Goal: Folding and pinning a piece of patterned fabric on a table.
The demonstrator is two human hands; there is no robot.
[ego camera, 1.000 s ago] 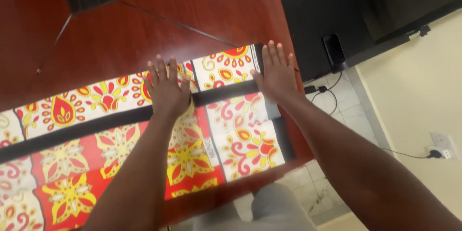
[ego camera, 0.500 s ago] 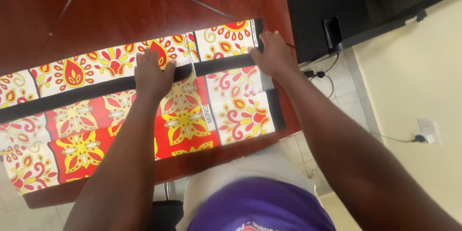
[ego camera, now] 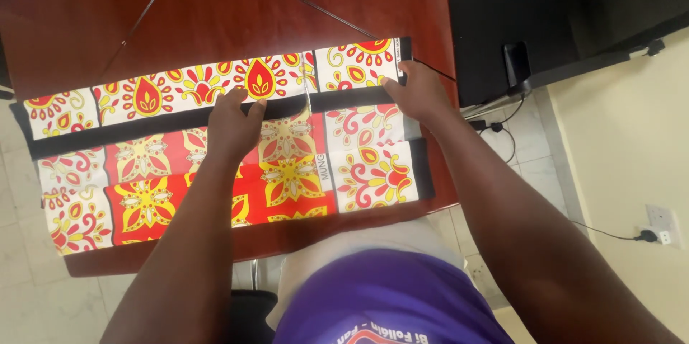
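Cloth point(ego camera: 143, 193) far fold pinched by L hand point(ego camera: 233, 125), R hand point(ego camera: 423, 96).

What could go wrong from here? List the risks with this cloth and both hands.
1. The patterned cloth lies folded in layers; the left hand and right hand grip only the far edge, so lifting may drag the lower layers askew.
2. Its right end sits close to the edge of the wooden table, so it could slip off toward the floor.
3. The two hands sit toward the right, leaving the left stretch unheld and likely to wrinkle.
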